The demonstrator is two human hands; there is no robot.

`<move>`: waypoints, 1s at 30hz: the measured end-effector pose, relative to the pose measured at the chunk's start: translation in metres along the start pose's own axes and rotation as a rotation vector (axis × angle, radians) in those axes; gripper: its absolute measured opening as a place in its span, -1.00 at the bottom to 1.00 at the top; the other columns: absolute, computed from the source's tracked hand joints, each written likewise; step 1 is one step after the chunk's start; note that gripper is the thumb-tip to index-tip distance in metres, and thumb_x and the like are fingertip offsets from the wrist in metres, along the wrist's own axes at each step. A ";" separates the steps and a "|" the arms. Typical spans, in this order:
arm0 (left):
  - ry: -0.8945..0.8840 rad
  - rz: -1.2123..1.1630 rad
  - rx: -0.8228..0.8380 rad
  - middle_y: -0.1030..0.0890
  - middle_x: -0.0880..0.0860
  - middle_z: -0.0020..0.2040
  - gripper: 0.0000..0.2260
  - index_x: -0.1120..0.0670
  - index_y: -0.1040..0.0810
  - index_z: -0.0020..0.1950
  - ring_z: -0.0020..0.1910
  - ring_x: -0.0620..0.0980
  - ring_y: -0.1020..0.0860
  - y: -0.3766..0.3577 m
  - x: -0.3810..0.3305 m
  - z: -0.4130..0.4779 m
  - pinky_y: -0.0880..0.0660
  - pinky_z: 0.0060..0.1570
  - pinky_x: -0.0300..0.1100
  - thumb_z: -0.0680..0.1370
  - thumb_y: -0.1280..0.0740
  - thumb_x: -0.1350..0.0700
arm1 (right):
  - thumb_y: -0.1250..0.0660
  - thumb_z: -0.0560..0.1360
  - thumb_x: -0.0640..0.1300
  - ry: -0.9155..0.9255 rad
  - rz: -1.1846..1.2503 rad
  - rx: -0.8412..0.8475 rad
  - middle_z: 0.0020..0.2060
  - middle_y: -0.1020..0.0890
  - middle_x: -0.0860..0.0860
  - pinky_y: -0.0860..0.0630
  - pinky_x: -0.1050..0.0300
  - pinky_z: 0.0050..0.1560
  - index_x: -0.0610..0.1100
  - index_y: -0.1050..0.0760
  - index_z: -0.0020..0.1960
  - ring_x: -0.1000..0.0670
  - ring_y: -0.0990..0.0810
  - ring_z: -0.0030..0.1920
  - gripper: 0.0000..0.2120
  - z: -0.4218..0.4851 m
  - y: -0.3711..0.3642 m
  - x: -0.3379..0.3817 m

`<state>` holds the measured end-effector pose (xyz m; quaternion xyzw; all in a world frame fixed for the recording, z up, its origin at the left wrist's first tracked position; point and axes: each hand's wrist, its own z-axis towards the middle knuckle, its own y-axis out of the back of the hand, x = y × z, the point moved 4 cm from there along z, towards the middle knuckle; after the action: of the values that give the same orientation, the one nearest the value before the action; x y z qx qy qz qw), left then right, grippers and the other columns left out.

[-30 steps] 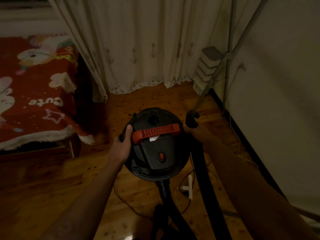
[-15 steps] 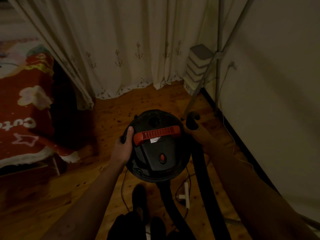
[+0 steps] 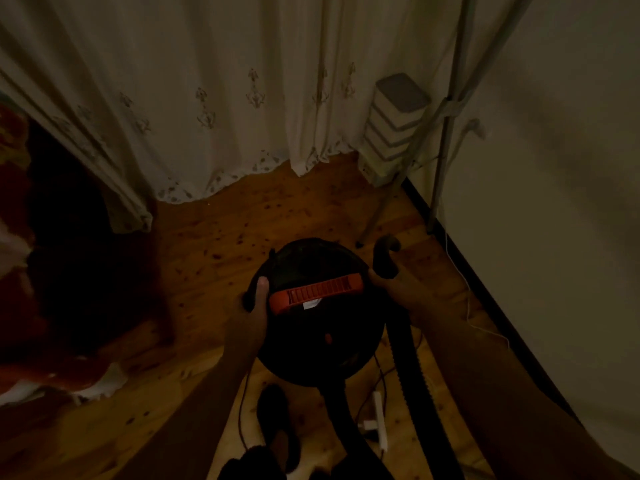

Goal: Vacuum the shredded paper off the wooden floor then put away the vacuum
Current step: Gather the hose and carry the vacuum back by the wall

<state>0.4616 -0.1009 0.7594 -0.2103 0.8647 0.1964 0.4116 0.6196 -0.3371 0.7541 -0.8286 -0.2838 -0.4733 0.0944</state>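
Observation:
A round black canister vacuum (image 3: 318, 344) with an orange top handle (image 3: 317, 293) hangs above the wooden floor (image 3: 214, 251) between my hands. My left hand (image 3: 251, 317) grips the canister's left rim, thumb up beside the handle. My right hand (image 3: 394, 289) grips the right side, and the curved black end of the hose (image 3: 384, 254) sticks up above its fingers. The ribbed hose (image 3: 410, 386) runs down along my right forearm. No shredded paper shows on the dim floor.
A pale curtain (image 3: 225, 109) hangs to the floor ahead. A small tower of drawers (image 3: 391, 129) and a metal stand's legs (image 3: 440, 147) fill the right corner by the white wall (image 3: 554, 202). A red bedspread (image 3: 14, 306) lies left. A white power strip (image 3: 379, 424) and cables lie below the vacuum, beside my foot (image 3: 277, 424).
The view has swung right and closer to the corner; the bed has slid nearly out of view at the left. Both hands keep the same hold on the vacuum, carried toward the corner.

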 end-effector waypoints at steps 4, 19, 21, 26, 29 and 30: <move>0.013 0.090 -0.019 -0.49 -0.12 -0.10 -0.55 0.01 -0.43 0.18 -0.16 -0.09 -0.52 -0.008 -0.010 0.055 -0.43 -0.26 -0.20 0.53 -0.12 -0.30 | -0.36 0.55 0.02 -0.059 0.027 -0.007 0.08 -0.60 -0.08 -0.59 0.04 -0.05 -0.09 -0.39 0.32 -0.08 -0.63 0.08 -0.60 0.053 0.005 0.000; 0.076 0.202 -0.070 -0.53 -0.08 -0.01 -0.20 0.08 -0.28 0.46 -0.13 -0.11 -0.53 -0.083 -0.008 0.155 -0.46 -0.22 -0.17 0.38 -0.07 -0.41 | -0.43 0.46 0.17 -0.115 0.148 0.046 0.21 -0.59 -0.12 -0.57 -0.26 0.12 0.04 -0.36 0.44 -0.16 -0.64 0.14 -0.39 0.164 0.055 -0.041; 0.078 0.205 -0.061 -0.52 -0.09 -0.02 -0.25 0.08 -0.27 0.47 -0.15 -0.14 -0.52 -0.094 0.000 0.171 -0.44 -0.25 -0.21 0.43 -0.08 -0.38 | -0.36 0.54 0.05 -0.127 0.174 0.042 0.18 -0.60 -0.14 -0.60 -0.18 0.09 -0.03 -0.39 0.41 -0.13 -0.65 0.11 -0.53 0.181 0.062 -0.055; 0.099 0.189 -0.045 -0.48 -0.12 -0.04 -0.45 0.07 -0.27 0.46 -0.16 -0.14 -0.51 -0.123 0.037 0.218 -0.45 -0.24 -0.23 0.57 -0.13 -0.20 | -0.27 0.60 -0.10 -0.165 0.251 0.006 0.13 -0.64 0.02 -0.64 -0.03 0.02 0.07 -0.44 0.30 -0.05 -0.66 0.09 -0.72 0.224 0.075 -0.106; 0.103 0.171 -0.009 -0.52 -0.07 0.03 -0.37 0.04 -0.29 0.45 -0.07 -0.04 -0.56 -0.135 0.060 0.250 -0.52 -0.14 -0.15 0.47 -0.16 -0.28 | -0.33 0.55 -0.02 -0.184 0.276 -0.032 0.23 -0.59 -0.10 -0.59 -0.15 0.10 -0.04 -0.40 0.40 -0.15 -0.63 0.16 -0.57 0.253 0.077 -0.142; 0.109 0.172 0.005 -0.53 -0.02 0.10 -0.32 0.04 -0.30 0.44 -0.02 -0.01 -0.57 -0.139 0.072 0.262 -0.53 -0.07 -0.10 0.43 -0.16 -0.31 | -0.33 0.56 -0.02 -0.197 0.291 -0.030 0.25 -0.57 -0.11 -0.60 -0.10 0.06 -0.07 -0.37 0.44 -0.16 -0.62 0.17 -0.52 0.261 0.074 -0.155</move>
<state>0.6581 -0.0967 0.5262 -0.1445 0.9012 0.2170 0.3462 0.7916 -0.3459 0.4931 -0.9047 -0.1616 -0.3751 0.1213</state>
